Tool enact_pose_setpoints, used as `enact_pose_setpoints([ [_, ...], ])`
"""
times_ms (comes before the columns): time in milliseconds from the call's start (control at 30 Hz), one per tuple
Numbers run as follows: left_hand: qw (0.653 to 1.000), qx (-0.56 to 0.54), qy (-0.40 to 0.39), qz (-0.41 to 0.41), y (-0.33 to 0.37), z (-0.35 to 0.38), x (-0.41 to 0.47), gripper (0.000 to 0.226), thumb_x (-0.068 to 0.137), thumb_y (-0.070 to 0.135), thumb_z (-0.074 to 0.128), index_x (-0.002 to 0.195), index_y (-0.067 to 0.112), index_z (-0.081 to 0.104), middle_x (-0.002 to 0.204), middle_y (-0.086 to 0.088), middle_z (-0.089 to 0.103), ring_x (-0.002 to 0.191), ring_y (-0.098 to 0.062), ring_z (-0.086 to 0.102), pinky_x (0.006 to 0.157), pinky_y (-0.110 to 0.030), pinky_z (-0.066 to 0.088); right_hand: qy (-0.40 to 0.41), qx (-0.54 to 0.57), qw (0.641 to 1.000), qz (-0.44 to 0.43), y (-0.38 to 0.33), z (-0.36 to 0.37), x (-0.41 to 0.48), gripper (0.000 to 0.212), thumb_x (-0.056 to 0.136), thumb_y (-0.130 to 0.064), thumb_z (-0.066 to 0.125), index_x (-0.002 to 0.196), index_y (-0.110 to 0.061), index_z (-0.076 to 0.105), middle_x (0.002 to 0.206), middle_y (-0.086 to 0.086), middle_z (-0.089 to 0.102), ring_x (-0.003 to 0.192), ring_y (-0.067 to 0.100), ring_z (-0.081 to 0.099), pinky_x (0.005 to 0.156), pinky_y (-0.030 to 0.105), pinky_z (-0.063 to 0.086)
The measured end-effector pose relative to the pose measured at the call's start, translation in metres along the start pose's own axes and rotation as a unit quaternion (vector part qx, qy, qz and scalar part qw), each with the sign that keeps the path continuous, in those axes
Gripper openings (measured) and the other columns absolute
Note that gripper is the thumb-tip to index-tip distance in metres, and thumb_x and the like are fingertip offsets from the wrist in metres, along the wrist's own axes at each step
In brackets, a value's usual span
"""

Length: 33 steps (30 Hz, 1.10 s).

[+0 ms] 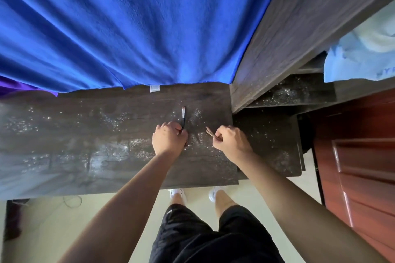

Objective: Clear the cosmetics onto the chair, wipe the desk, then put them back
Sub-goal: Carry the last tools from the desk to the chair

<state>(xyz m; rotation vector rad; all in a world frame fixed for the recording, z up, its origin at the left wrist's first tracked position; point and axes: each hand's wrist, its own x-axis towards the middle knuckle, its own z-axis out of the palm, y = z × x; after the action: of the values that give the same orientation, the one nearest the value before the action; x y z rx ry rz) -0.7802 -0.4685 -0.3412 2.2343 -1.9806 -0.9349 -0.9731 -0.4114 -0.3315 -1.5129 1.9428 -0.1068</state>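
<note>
On the surface: 2 hands sit side by side near its right end, among pale speckles.
Left hand: fingers curled round a dark-handled makeup brush, bristles pointing away.
Right hand: fingers pinching a thin tan stick.
Behind: blue towel hanging down.

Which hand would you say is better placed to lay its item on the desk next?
Probably the left hand: its dark brush looks almost flat on the desk, while the right hand grips its tan stick in a fist.
</note>
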Motion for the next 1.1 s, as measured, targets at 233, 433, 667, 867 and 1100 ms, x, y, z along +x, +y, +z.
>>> enact_pose_setpoints([
  [233, 0.997, -0.062, 0.009, -0.050, 0.001, -0.014, -0.012, 0.004, 0.071, 0.031, 0.069, 0.069, 0.027, 0.069, 0.068, 0.009, 0.069, 0.073, -0.021, 0.067, 0.056, -0.020, 0.040, 0.018, 0.048, 0.998, 0.021, 0.003, 0.000, -0.002, 0.017, 0.087, -0.024, 0.068, 0.100, -0.016, 0.076, 0.086, -0.001, 0.077, 0.083, 0.019, 0.070, 0.065, 0.022, 0.043],
  [433, 0.994, -0.075, 0.073, 0.001, 0.008, -0.055, -0.030, 0.009, 0.075, 0.036, 0.073, 0.071, 0.036, 0.065, 0.075, 0.011, 0.064, 0.080, -0.018, 0.061, 0.066, -0.026, 0.043, 0.088, 0.121, 0.988, 0.025, -0.006, -0.023, -0.008, 0.012, 0.083, -0.027, 0.072, 0.092, -0.020, 0.076, 0.081, -0.008, 0.074, 0.071, 0.010, 0.065, 0.059, 0.017, 0.042],
  [667, 0.983, -0.119, 0.074, 0.120, 0.034, -0.098, -0.041, 0.020, 0.075, 0.030, 0.074, 0.065, 0.039, 0.059, 0.074, 0.007, 0.066, 0.081, -0.019, 0.063, 0.074, -0.032, 0.049, 0.201, 0.151, 0.965, 0.070, -0.019, -0.061, -0.049, 0.009, 0.083, -0.034, 0.071, 0.089, -0.029, 0.074, 0.077, -0.014, 0.068, 0.073, 0.009, 0.066, 0.069, 0.027, 0.051],
  [867, 0.953, -0.142, -0.032, 0.265, 0.051, -0.088, -0.072, 0.012, 0.074, 0.027, 0.072, 0.067, 0.032, 0.064, 0.067, 0.011, 0.065, 0.072, -0.010, 0.062, 0.068, -0.028, 0.048, 0.360, 0.198, 0.890, 0.200, -0.007, -0.041, -0.155, 0.012, 0.083, -0.035, 0.075, 0.092, -0.028, 0.076, 0.081, -0.015, 0.071, 0.075, 0.003, 0.067, 0.070, 0.019, 0.051],
  [1100, 0.888, -0.130, -0.164, 0.410, 0.100, -0.055, -0.175, 0.021, 0.077, 0.027, 0.075, 0.066, 0.039, 0.062, 0.065, 0.017, 0.066, 0.067, 0.001, 0.063, 0.066, -0.020, 0.047, 0.559, 0.268, 0.710, 0.334, 0.007, -0.001, -0.343, 0.027, 0.078, -0.029, 0.080, 0.070, -0.049, 0.064, 0.076, -0.028, 0.067, 0.071, -0.002, 0.064, 0.068, 0.006, 0.043],
])
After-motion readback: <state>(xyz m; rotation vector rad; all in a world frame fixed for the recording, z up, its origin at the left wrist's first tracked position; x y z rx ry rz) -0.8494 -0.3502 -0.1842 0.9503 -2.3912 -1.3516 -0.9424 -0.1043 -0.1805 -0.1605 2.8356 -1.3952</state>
